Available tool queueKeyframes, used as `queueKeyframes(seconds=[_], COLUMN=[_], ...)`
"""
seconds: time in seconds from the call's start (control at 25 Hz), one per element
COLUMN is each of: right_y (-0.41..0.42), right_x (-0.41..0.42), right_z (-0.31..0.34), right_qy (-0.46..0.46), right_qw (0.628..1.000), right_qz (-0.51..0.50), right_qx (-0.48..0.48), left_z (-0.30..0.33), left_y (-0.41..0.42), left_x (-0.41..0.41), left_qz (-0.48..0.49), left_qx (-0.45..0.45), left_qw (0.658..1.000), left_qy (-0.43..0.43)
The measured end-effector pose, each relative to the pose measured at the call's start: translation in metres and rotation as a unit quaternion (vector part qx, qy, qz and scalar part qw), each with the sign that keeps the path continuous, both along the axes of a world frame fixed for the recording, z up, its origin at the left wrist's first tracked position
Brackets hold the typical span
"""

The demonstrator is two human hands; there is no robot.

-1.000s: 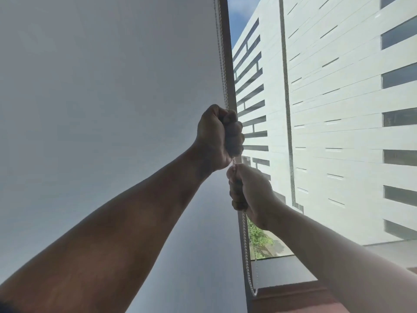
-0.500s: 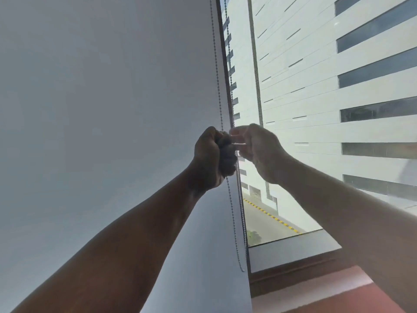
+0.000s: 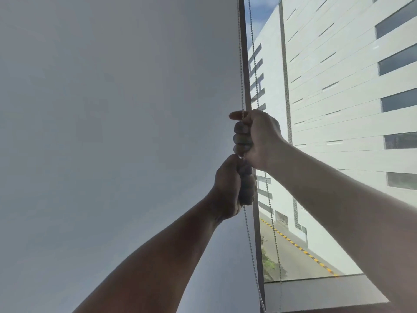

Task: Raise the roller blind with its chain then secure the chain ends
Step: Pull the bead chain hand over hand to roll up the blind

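No container is seen in the head view. The roller blind (image 3: pixel 112 132) fills the left of the view as a plain grey sheet, its right edge lying along the dark window frame (image 3: pixel 247 64). The bead chain (image 3: pixel 254 64) hangs in two strands just beside that edge, one against the blind's edge and one in front of the window glass (image 3: pixel 338 109). The strand at the blind's edge is gripped by both hands, one fist stacked on the other. The right hand (image 3: pixel 255 136) is uppermost, its fingers curled round the chain and its thumb laid across the strand at the top. The left hand (image 3: pixel 234 186) is closed round the same strand directly beneath, touching the right hand, and the chain is seen running on down from under it toward the sill (image 3: pixel 316 290). The second strand passes behind the right wrist and falls free to the sill. Compared with half a second earlier, the hands have changed order: they were then side by side at one height, and the right hand is now placed above the left. A pale building (image 3: pixel 349 64) and a road (image 3: pixel 293 251) are seen through the glass.
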State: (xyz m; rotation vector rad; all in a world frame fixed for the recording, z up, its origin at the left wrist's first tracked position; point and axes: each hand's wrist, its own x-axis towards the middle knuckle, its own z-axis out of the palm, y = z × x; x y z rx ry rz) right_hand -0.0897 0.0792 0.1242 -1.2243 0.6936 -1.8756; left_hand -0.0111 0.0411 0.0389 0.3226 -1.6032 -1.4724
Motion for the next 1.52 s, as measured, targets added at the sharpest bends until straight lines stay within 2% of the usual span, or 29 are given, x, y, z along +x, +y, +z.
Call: queueKeyframes(seconds=[0.2, 0.4, 0.52, 0.6, 0.64, 0.68, 0.76, 0.8, 0.88, 0.96, 1.16, 1.32, 1.52], right_y=[0.002, -0.003, -0.005, -0.005, -0.004, -0.002, 0.002, 0.004, 0.009, 0.013, 0.022, 0.023, 0.02], right_x=[-0.007, -0.012, -0.017, -0.022, -0.025, -0.027, -0.027, -0.025, -0.019, -0.011, -0.01, -0.015, -0.016], right_z=[-0.007, -0.054, -0.077, -0.078, -0.077, -0.077, -0.075, -0.075, -0.074, -0.073, -0.073, -0.072, -0.085], right_qy=[0.015, 0.051, 0.049, 0.048, 0.054, 0.065, 0.092, 0.098, 0.093, 0.083, 0.088, 0.098, 0.11], right_qw=[1.0, 0.997, 0.997, 0.997, 0.997, 0.996, 0.993, 0.992, 0.993, 0.995, 0.994, 0.994, 0.991], right_qz=[0.001, -0.014, -0.009, -0.012, -0.017, -0.024, -0.029, -0.026, -0.01, 0.007, 0.004, -0.006, 0.0], right_qx=[0.005, 0.05, 0.053, 0.054, 0.056, 0.059, 0.066, 0.068, 0.069, 0.062, 0.064, 0.056, 0.074], left_z=[-0.006, -0.053, -0.059, -0.038, -0.02, 0.001, 0.051, 0.075, 0.109, 0.121, 0.126, 0.124, 0.109], left_y=[0.002, -0.001, -0.003, -0.003, -0.002, -0.001, 0.005, 0.009, 0.022, 0.035, 0.043, 0.043, 0.03], left_x=[-0.004, -0.001, 0.011, 0.02, 0.023, 0.026, 0.03, 0.029, 0.02, 0.008, -0.002, -0.01, -0.008], left_qz=[0.014, -0.008, 0.006, 0.055, 0.083, 0.109, 0.133, 0.118, 0.066, 0.034, 0.005, 0.035, 0.031], left_qx=[-0.031, -0.015, -0.019, -0.057, -0.076, -0.092, -0.085, -0.062, -0.026, -0.012, -0.003, 0.003, -0.006], left_qw=[0.999, 0.995, 0.977, 0.941, 0.929, 0.932, 0.969, 0.985, 0.997, 0.999, 1.0, 0.999, 0.999], left_qy=[-0.027, -0.094, -0.21, -0.329, -0.354, -0.334, -0.191, -0.111, -0.017, 0.004, -0.011, 0.037, 0.034])
